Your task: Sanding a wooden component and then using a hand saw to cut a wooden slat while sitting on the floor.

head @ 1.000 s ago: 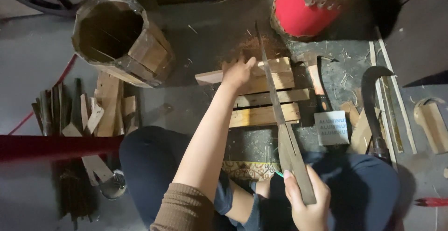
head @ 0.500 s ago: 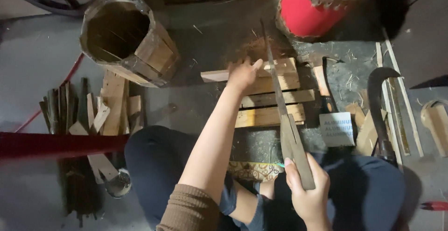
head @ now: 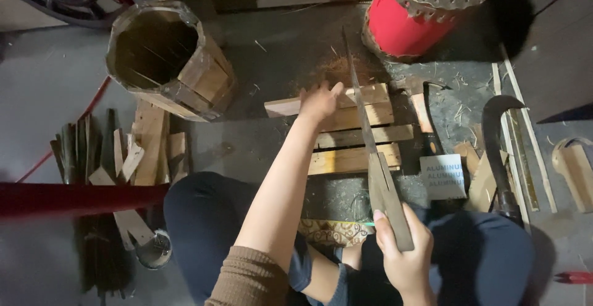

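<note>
four wooden slats [head: 353, 138], one saw [head: 373, 157], two drums [head: 170, 59]

**One head cam, looking straight down**

Only one view here, worn on the head and pointing nearly straight down past the knees at the floor. Pretty close: the slats [head: 352, 136] sit mid-frame, the drum [head: 426, 9] gets cropped along the top edge.

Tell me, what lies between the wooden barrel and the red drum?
In the head view, bare dark floor with wood shavings lies between the wooden barrel and the red drum; the saw tip reaches there.
</note>
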